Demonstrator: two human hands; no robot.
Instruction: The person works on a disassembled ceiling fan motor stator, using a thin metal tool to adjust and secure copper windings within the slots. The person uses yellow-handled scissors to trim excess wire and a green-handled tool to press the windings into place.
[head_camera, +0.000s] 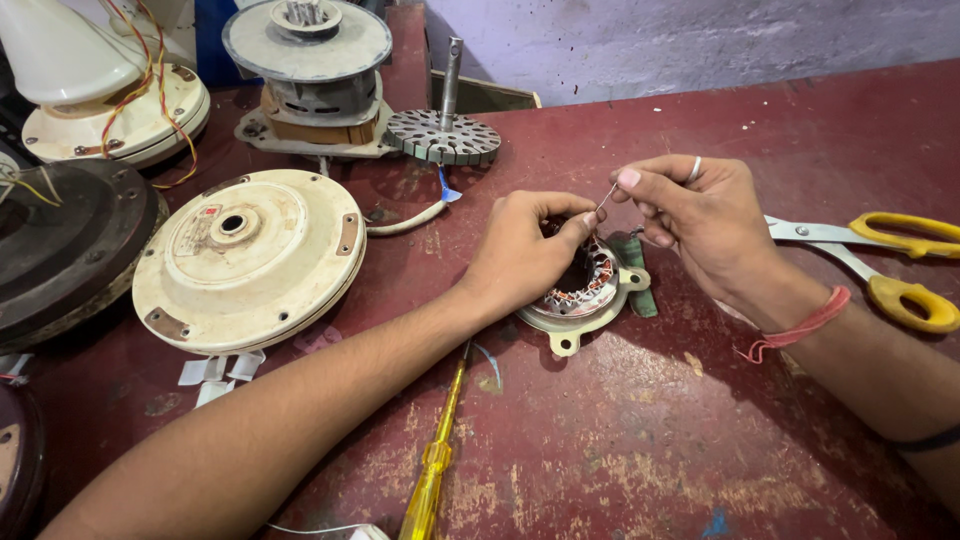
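Observation:
A small round motor stator (592, 290) with copper windings in a cream housing lies on the worn red table (640, 440). My left hand (525, 250) rests over its left side, thumb and fingers pressing on the windings. My right hand (700, 215), with a ring and a red thread at the wrist, pinches a thin wire (607, 196) that rises from the stator. A green strip (634, 270) pokes out from under the stator's right side.
Yellow-handled scissors (885, 262) lie at the right. A yellow screwdriver (432, 470) lies under my left forearm. A cream fan motor cover (248, 258), a dark round housing (60, 245), a rotor with shaft (443, 135) and other fan motors (308, 60) crowd the left and back.

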